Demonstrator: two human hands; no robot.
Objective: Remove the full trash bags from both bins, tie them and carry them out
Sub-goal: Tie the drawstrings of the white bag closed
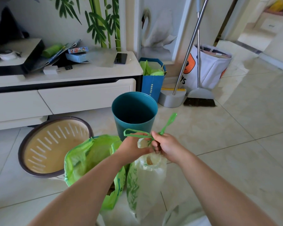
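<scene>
In the middle of the frame I see my left hand (134, 146) and right hand (166, 146) both pinched tight on the green strings (138, 134) of the white bag (147, 180). The green bag (88, 160) sits open at lower left. Both the blue bin (134, 111) and brown bin (54, 144) are empty.

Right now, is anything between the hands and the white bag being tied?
Nothing visible. Both hands, left and right, already grip the green drawstrings at the white bag's neck.
</scene>
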